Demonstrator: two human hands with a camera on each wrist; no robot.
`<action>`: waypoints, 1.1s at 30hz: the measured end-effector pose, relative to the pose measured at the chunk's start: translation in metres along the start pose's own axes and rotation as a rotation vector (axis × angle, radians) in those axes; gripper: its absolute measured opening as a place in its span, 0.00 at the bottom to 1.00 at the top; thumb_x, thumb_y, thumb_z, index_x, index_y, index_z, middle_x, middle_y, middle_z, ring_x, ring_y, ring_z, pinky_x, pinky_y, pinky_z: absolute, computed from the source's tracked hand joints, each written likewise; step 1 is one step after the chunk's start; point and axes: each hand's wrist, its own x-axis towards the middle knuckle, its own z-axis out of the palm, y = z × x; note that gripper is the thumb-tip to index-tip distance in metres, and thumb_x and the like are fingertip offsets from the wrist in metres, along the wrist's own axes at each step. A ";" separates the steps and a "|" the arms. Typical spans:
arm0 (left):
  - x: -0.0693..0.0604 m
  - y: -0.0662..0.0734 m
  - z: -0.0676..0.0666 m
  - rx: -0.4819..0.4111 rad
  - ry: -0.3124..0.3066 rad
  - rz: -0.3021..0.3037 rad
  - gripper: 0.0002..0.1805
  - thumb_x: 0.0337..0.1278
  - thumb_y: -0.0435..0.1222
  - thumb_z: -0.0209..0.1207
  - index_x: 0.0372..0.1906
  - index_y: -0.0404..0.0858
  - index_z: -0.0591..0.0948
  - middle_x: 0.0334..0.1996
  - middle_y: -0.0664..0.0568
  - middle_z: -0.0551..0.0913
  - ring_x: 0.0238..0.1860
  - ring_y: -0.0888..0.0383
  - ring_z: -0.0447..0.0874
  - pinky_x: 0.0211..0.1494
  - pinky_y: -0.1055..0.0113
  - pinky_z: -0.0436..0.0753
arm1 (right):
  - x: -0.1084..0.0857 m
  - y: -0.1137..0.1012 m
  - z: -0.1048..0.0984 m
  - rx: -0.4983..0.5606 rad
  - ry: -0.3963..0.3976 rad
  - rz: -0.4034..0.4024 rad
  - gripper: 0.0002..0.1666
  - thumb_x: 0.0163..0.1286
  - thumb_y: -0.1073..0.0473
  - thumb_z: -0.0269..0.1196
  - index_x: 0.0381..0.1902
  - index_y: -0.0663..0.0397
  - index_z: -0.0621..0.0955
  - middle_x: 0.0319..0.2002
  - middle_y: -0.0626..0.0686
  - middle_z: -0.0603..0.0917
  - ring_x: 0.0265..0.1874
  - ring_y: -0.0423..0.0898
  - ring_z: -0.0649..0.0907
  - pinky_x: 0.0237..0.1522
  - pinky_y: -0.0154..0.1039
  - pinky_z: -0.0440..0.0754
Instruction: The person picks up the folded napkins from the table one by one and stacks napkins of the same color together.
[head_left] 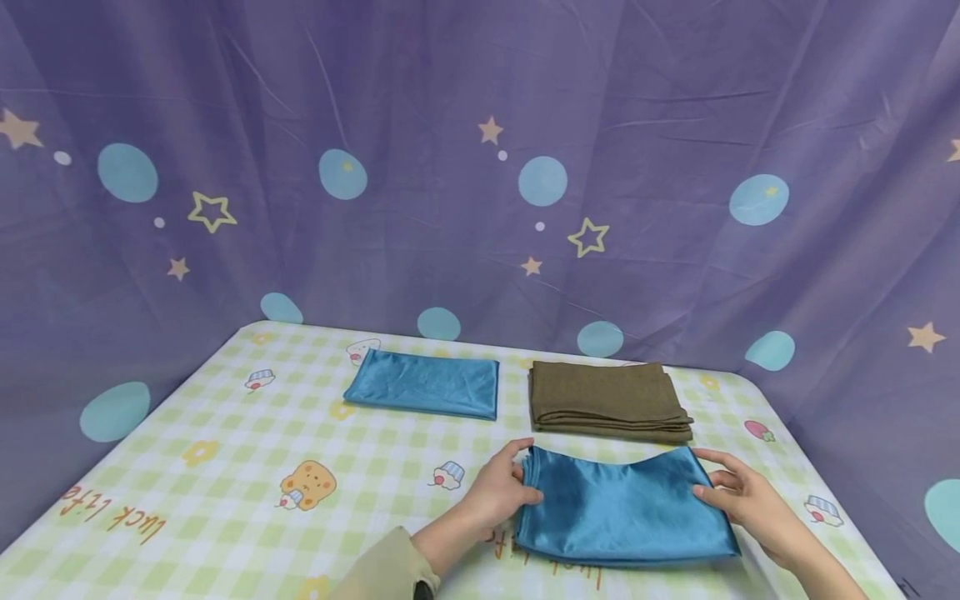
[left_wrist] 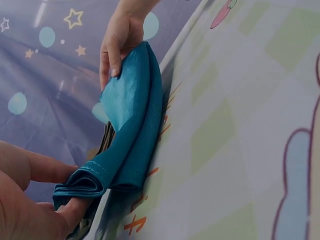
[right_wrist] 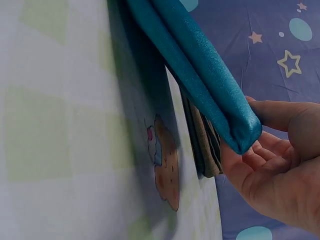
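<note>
A shiny blue folded cloth (head_left: 626, 508) is held by its two short ends, near the front of the table. My left hand (head_left: 498, 492) pinches its left end, thumb on top and fingers beneath the layers. At the other end my right hand (head_left: 750, 500) pinches the folded edge between thumb and fingers. The left wrist view shows the rolled layers of this cloth (left_wrist: 132, 120) bowed between both hands. From the right wrist, the cloth (right_wrist: 200, 70) appears lifted a little off the table, with a shadow under it.
Behind the held cloth lies a folded brown cloth (head_left: 607, 400). Another folded blue cloth (head_left: 427, 383) lies flat to its left. The table wears a green-checked cover (head_left: 225, 500) with cartoon prints. A purple curtain (head_left: 450, 167) with stars and dots hangs around the back and sides.
</note>
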 end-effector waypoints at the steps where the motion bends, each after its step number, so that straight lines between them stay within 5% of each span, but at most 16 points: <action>1: 0.000 0.000 -0.001 0.003 0.006 0.005 0.40 0.36 0.25 0.66 0.62 0.40 0.67 0.28 0.48 0.71 0.27 0.55 0.68 0.30 0.64 0.69 | 0.000 -0.001 0.001 -0.007 0.006 -0.005 0.39 0.64 0.57 0.59 0.66 0.63 0.55 0.34 0.52 0.74 0.28 0.38 0.76 0.29 0.37 0.78; 16: 0.007 -0.005 -0.018 0.003 0.028 0.073 0.38 0.38 0.24 0.63 0.62 0.38 0.67 0.30 0.48 0.71 0.22 0.58 0.66 0.24 0.67 0.69 | 0.007 -0.017 0.010 0.001 -0.001 -0.066 0.39 0.64 0.57 0.59 0.67 0.63 0.55 0.37 0.55 0.76 0.32 0.41 0.78 0.33 0.38 0.79; 25: 0.008 -0.008 -0.033 -0.029 0.024 0.045 0.37 0.42 0.25 0.62 0.64 0.36 0.65 0.36 0.43 0.75 0.23 0.59 0.72 0.27 0.67 0.72 | 0.015 -0.025 0.019 -0.015 -0.008 -0.069 0.38 0.64 0.54 0.59 0.67 0.59 0.57 0.43 0.59 0.75 0.38 0.44 0.78 0.38 0.38 0.78; 33: 0.010 -0.008 -0.047 -0.094 0.004 0.017 0.38 0.47 0.25 0.60 0.67 0.38 0.61 0.48 0.38 0.72 0.27 0.57 0.75 0.33 0.64 0.76 | 0.020 -0.031 0.025 0.009 -0.019 -0.108 0.37 0.64 0.55 0.59 0.67 0.58 0.58 0.40 0.59 0.74 0.31 0.43 0.78 0.32 0.39 0.79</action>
